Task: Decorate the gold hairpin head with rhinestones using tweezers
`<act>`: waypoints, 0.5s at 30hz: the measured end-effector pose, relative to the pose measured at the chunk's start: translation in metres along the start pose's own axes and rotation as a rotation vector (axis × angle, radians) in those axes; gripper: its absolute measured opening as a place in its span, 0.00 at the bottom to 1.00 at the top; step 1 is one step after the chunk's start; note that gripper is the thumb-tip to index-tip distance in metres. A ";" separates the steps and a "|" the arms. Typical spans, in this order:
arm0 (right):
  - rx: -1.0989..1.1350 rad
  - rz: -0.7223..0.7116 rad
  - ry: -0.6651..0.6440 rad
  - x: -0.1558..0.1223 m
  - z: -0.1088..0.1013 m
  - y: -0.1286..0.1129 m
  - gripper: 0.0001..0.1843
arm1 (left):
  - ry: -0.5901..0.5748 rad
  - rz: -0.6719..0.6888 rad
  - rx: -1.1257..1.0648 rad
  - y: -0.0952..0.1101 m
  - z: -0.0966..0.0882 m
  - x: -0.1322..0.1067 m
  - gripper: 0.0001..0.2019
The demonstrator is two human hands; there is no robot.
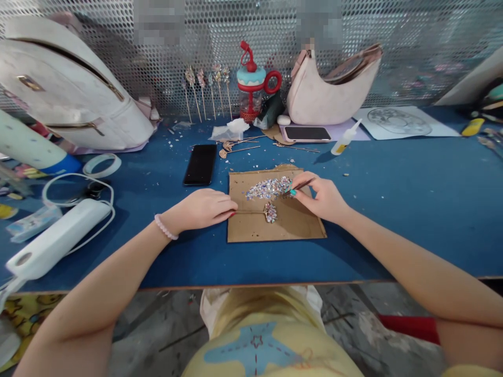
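Observation:
A brown cardboard sheet (293, 228) lies in front of me with a pile of shiny rhinestones (267, 189) on it. My left hand (208, 207), at the sheet's left edge, is closed on the thin stem of a decorated stick (270, 212). The stick's rounded head is covered in rhinestones and rests on the cardboard below the pile. My right hand (320, 196) pinches dark tweezers (301, 185), whose tips reach down to the right end of the rhinestone pile. Whether the tips hold a stone is too small to tell.
Behind the cardboard lie a black phone (200, 165), bare sticks (243, 148), a second phone (307, 134) and a glue bottle (346, 137). Several decorated sticks (202, 84) stand at the back beside a red-lidded cup (251, 86). A white power strip (58, 238) lies left.

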State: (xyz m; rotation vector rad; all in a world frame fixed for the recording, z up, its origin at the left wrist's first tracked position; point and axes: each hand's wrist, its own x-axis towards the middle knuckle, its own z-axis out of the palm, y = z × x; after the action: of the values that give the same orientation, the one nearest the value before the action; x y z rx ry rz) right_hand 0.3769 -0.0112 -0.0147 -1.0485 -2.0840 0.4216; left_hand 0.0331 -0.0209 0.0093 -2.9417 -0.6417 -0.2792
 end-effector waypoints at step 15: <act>-0.125 0.037 0.084 0.005 -0.005 0.002 0.04 | -0.003 -0.002 0.001 -0.002 0.002 -0.002 0.14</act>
State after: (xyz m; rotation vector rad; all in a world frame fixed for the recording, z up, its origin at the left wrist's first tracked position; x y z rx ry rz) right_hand 0.3802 -0.0060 -0.0099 -1.1591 -2.0399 0.2633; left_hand 0.0310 -0.0194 0.0070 -2.9406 -0.6456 -0.2749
